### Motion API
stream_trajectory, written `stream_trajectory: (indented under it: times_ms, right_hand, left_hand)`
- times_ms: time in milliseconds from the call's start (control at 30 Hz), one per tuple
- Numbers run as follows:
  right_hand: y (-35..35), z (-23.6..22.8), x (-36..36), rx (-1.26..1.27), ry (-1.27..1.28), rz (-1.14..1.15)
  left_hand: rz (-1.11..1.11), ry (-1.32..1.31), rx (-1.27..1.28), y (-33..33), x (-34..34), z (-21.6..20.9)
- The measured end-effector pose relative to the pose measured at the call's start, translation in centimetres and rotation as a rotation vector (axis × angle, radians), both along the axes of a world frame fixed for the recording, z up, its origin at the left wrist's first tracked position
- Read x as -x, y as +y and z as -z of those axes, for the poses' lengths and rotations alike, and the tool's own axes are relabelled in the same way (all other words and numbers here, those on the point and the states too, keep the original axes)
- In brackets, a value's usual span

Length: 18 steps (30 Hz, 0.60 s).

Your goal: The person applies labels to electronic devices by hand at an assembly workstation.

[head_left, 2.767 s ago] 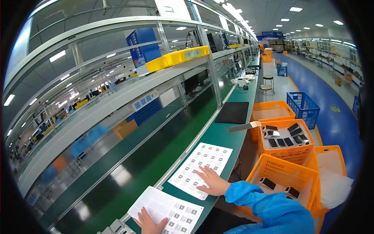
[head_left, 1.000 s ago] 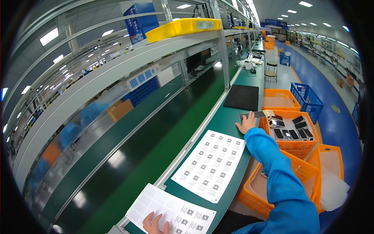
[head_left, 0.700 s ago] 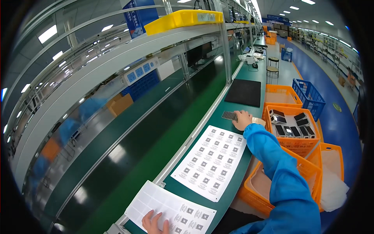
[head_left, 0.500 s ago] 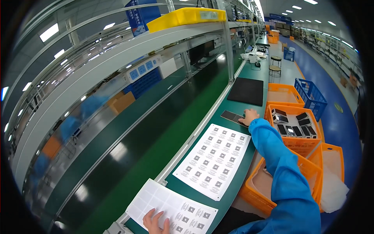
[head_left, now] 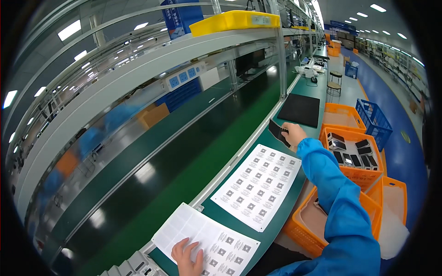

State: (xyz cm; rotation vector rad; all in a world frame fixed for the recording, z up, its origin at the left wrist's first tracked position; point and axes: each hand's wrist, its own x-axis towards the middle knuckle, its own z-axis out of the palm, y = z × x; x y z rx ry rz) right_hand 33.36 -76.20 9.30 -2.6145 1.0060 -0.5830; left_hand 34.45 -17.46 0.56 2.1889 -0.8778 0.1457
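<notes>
My right hand (head_left: 294, 135) grips a thin, dark rectangular strip (head_left: 276, 131) with pale edges by its near end. The strip is tilted up off the green bench, just beyond a full white sheet of code labels (head_left: 258, 184). Closer to me, my left hand (head_left: 189, 260) rests with fingers spread on a second label sheet (head_left: 172, 230). That sheet's left part shows blank peeled spaces, and printed labels cover its right part. In front of the strip's far side lies a black mat (head_left: 299, 109).
An orange crate (head_left: 354, 174) of dark-screened devices stands right of the bench, among other orange crates and a blue crate (head_left: 375, 124). A yellow tray (head_left: 230, 24) sits on the shelf above. White devices (head_left: 133, 267) stand in a row at the lower left.
My right hand has taken hold of the dark strip and lifted it from the bench. The view has shifted slightly, showing more of the white devices at lower left.
</notes>
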Motion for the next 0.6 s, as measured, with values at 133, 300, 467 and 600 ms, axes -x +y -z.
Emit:
stream_trajectory:
  times_ms: [133, 300, 467, 600]
  right_hand:
    - [5.4, -0.7, -1.5, -0.715, -0.437, -0.570]
    - [18.7, 0.2, -1.9, -1.144, -0.174, -0.898]
    - [28.3, 2.8, -2.7, -1.571, -0.031, -1.091]
    - [31.0, 4.0, -3.0, -1.571, 0.268, -1.207]
  left_hand:
    - [-0.003, -0.351, -0.251, -0.3, -0.3, -1.9]
    - [-0.100, -0.056, 0.074, -0.6, 0.2, -2.8]
    - [0.037, 0.443, 0.264, 0.2, -0.1, -1.4]
    - [0.059, 0.541, 0.522, 0.0, -0.3, -0.9]
